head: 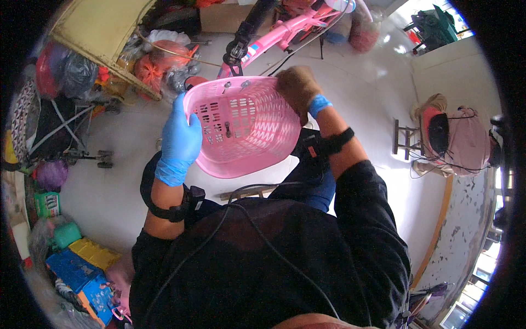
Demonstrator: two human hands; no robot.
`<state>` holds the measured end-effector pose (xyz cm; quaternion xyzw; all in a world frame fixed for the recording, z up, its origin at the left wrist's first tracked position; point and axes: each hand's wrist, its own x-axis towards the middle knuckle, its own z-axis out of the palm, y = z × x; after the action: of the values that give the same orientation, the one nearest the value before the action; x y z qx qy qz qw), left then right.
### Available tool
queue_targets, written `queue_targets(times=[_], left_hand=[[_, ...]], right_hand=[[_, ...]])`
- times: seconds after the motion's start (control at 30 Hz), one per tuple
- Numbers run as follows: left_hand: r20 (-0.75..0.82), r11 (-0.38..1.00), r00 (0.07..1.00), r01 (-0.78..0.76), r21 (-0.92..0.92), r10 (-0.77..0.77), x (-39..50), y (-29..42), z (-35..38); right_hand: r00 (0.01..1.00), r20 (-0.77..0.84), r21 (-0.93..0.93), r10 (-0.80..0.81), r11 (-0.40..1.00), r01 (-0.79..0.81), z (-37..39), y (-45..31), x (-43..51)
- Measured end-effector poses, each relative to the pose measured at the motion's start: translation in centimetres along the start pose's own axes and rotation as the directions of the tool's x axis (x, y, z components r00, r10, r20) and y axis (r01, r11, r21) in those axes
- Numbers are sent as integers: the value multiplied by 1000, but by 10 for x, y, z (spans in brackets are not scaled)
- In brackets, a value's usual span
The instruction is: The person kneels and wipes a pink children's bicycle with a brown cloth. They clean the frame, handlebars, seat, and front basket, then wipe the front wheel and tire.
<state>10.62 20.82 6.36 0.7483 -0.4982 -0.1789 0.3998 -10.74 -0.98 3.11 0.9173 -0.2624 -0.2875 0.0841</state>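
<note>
A pink plastic bicycle basket (246, 160) with woven-look openwork walls is tilted so that its inside faces the camera. On its left rim my left hand (181, 137), in a blue glove, holds on with the thumb inside. At the upper right rim my right hand (299, 88) wears a brown-looking glove over a blue cuff; it is blurred, and its fingers are mostly hidden. Metal fastenings (245, 84) show in the basket wall near the top. Right behind the basket is a pink bicycle frame (267, 43) with a black clamp-like part (237, 51) on it.
A yellowish board (98, 37) and tied plastic bags (150, 74) lie at the upper left, with a folding metal frame (65, 119) below. Blue and yellow containers (76, 265) stand at the lower left. Another person (464, 142) sits at the right beside a wooden stool (407, 140).
</note>
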Motion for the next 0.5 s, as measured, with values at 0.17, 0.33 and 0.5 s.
queue_targets(times=[0.17,0.33,0.5], left_hand=[[-52,1000,999,9,-7,-9,-4,0,7],[-197,981,980,-27,-190,-11,0,-10,18],[-213,887,977,-75,-455,-26,5,-21,25]], right_hand=[[976,-215,598,-40,785,164,-4,-2,20],[921,-345,820,-180,419,389,19,-18,-9],[956,-289,730,43,-636,249,46,-50,-30]])
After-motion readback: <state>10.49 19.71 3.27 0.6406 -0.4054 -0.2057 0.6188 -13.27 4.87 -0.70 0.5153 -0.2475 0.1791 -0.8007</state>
